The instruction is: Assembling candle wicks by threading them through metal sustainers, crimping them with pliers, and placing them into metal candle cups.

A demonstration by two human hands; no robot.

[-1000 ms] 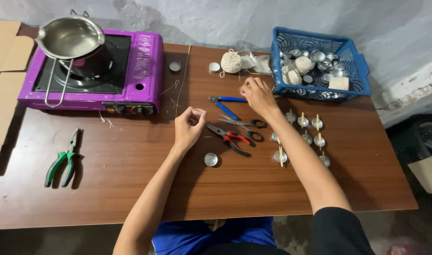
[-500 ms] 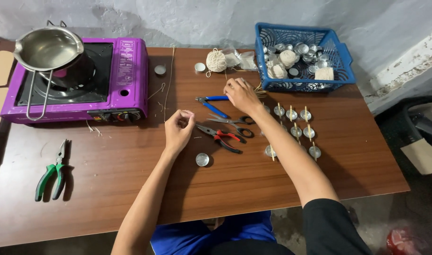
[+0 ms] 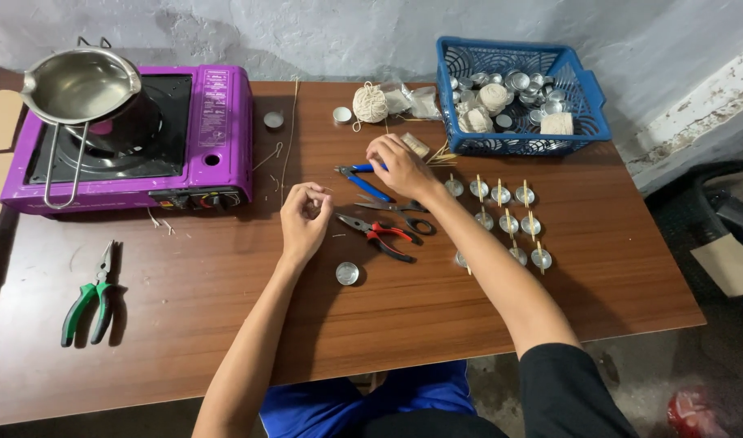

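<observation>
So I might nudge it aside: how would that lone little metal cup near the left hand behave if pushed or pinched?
The cup looks like thin foil, so probably very light and easy to dent. Its flat base on the smooth table suggests it would slide rather than roll. It sits low and wide, so tipping seems unlikely.

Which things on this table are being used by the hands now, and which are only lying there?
In use or right at the hands:
left hand, fingers pinched together
right hand on the blue-handled tool
red-handled pliers
scissors
single metal cup

Lying apart:
green pliers
purple stove with steel pot
blue basket
ball of string
</observation>
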